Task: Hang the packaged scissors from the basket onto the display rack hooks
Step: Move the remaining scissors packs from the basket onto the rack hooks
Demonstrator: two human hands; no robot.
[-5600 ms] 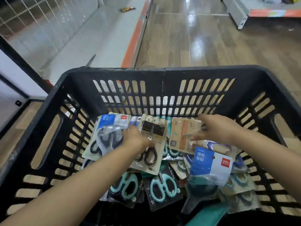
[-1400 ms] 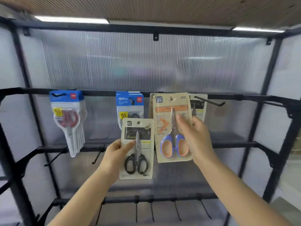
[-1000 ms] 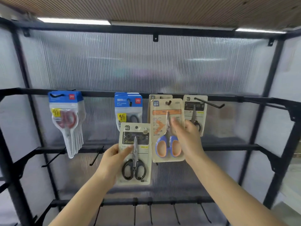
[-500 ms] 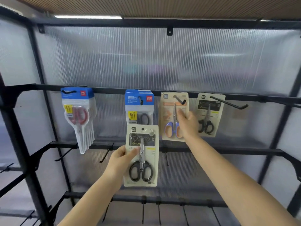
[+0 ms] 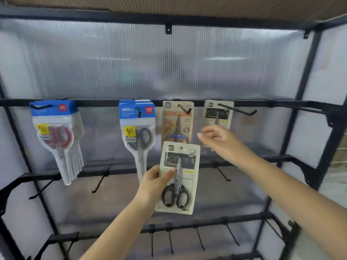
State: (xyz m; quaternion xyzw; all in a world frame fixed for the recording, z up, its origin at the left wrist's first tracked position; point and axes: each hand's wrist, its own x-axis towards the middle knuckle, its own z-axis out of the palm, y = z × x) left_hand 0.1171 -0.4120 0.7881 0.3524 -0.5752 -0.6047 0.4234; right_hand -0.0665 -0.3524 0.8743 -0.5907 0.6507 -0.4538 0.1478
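Observation:
My left hand (image 5: 155, 182) grips a beige card pack of black-handled scissors (image 5: 177, 178) by its left edge, upright in front of the rack. My right hand (image 5: 218, 140) hovers free of any pack, fingers loosely spread, just below the top rail. A blue-and-orange-handled scissors pack (image 5: 177, 121) hangs on a hook (image 5: 185, 108) on the top rail (image 5: 101, 102). To its right a matching black-handled scissors pack (image 5: 218, 114) hangs at the back of a long hook (image 5: 237, 109), partly hidden by my right hand.
Several red-handled scissors packs (image 5: 56, 136) hang at the left and blue-header grey scissors packs (image 5: 138, 132) beside them. Bare hooks stick out of the middle rail (image 5: 221, 172) and the bottom rail (image 5: 199, 239). Black uprights (image 5: 304, 91) frame the translucent back panel.
My right hand has let go of the blue-and-orange pack, which now hangs on its hook, and drawn back to the right. My left hand with the black-handled pack has risen slightly.

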